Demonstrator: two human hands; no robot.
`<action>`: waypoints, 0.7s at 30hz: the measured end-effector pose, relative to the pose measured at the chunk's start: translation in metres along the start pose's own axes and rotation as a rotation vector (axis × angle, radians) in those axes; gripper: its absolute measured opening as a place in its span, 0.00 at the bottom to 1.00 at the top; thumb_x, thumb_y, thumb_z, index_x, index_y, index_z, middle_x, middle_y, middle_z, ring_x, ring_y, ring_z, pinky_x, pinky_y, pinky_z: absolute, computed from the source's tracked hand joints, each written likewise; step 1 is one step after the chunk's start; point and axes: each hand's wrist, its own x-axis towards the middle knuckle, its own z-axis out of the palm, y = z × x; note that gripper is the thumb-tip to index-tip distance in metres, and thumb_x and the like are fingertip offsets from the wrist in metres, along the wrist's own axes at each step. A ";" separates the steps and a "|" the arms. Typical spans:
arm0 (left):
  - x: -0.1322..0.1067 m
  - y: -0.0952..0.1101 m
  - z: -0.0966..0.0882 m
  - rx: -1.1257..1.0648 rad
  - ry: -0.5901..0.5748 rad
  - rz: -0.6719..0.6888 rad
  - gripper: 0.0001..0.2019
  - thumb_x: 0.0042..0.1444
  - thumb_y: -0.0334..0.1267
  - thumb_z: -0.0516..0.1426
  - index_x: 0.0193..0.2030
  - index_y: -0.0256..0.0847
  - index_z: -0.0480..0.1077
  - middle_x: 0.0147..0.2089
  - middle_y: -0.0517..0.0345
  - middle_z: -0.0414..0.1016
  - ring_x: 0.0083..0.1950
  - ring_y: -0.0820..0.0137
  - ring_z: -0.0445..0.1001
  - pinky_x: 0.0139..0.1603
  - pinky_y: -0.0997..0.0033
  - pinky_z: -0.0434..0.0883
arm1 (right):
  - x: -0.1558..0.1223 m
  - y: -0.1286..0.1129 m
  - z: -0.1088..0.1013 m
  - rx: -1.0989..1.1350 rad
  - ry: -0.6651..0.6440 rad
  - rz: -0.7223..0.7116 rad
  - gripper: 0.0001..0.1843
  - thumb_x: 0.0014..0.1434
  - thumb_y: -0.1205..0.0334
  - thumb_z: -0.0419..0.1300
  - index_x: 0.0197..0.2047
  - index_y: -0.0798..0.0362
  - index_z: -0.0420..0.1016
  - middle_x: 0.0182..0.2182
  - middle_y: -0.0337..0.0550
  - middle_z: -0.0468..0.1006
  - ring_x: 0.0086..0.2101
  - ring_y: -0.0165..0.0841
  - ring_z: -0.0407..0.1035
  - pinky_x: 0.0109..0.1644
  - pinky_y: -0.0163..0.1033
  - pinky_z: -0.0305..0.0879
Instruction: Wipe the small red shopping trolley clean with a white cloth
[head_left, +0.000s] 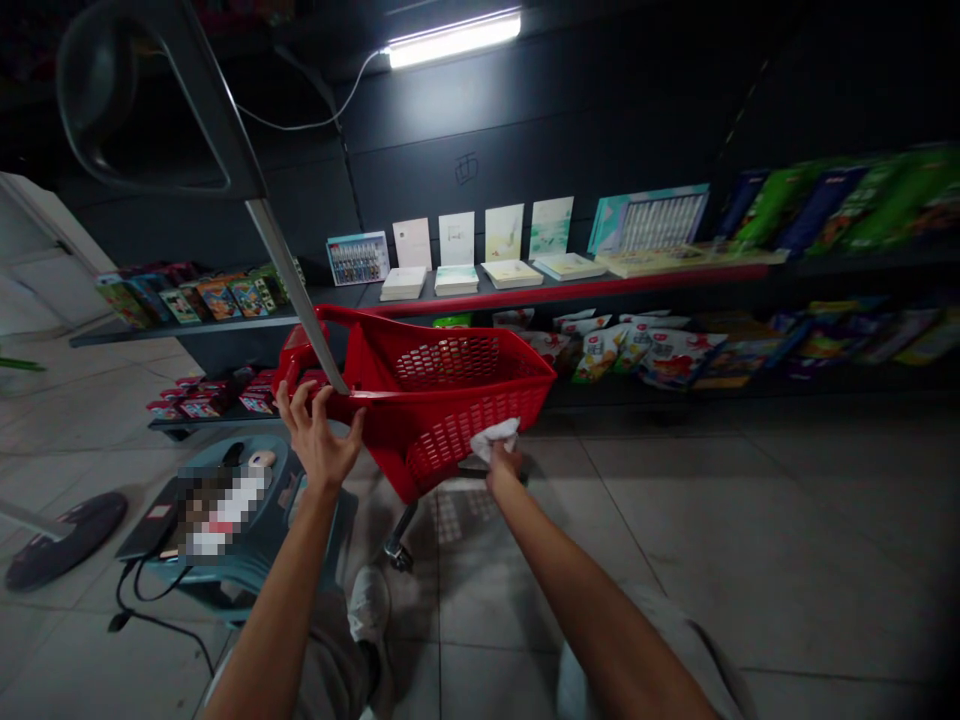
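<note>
A red plastic shopping basket point(450, 385) on wheels stands tilted on the tiled floor in front of me. My left hand point(319, 435) is at its near left rim, fingers spread apart and touching the rim by the grey pull handle point(289, 265), which rises up and to the left. My right hand point(501, 462) is closed on a crumpled white cloth point(495, 437) and presses it against the basket's slotted right side wall.
Low dark shelves point(570, 285) along the wall hold notebooks, pen sets and colourful packets. A grey stool point(247, 530) with a cable stands at my left, beside a round fan base point(64, 535). A lit tube lamp point(454, 40) hangs above. My shoe point(369, 605) is below the basket.
</note>
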 end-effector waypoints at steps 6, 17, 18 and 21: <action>0.003 0.001 0.000 -0.048 0.026 -0.010 0.22 0.57 0.47 0.62 0.56 0.42 0.68 0.66 0.43 0.62 0.80 0.50 0.40 0.78 0.43 0.45 | 0.033 -0.087 -0.032 -0.099 0.300 -0.596 0.25 0.59 0.61 0.53 0.59 0.56 0.71 0.58 0.59 0.71 0.59 0.45 0.67 0.66 0.50 0.64; 0.005 -0.021 -0.008 -0.126 -0.020 0.053 0.23 0.63 0.49 0.56 0.61 0.40 0.70 0.73 0.41 0.59 0.82 0.52 0.36 0.79 0.44 0.43 | -0.003 -0.153 -0.071 -0.886 -0.347 -1.228 0.15 0.63 0.69 0.57 0.51 0.52 0.78 0.48 0.49 0.80 0.50 0.43 0.67 0.57 0.46 0.60; 0.005 -0.023 -0.010 -0.101 -0.063 0.029 0.24 0.64 0.47 0.55 0.63 0.41 0.69 0.77 0.43 0.55 0.83 0.53 0.33 0.79 0.43 0.42 | -0.005 -0.154 -0.074 -0.904 -0.356 -1.234 0.15 0.63 0.69 0.57 0.51 0.52 0.77 0.48 0.48 0.80 0.50 0.43 0.67 0.55 0.45 0.60; 0.008 -0.026 -0.014 -0.022 -0.162 -0.055 0.29 0.66 0.43 0.53 0.74 0.44 0.61 0.83 0.49 0.38 0.83 0.52 0.27 0.79 0.39 0.38 | -0.005 -0.158 -0.087 -0.941 -0.369 -1.244 0.16 0.63 0.69 0.57 0.53 0.51 0.77 0.49 0.47 0.80 0.50 0.42 0.67 0.54 0.43 0.58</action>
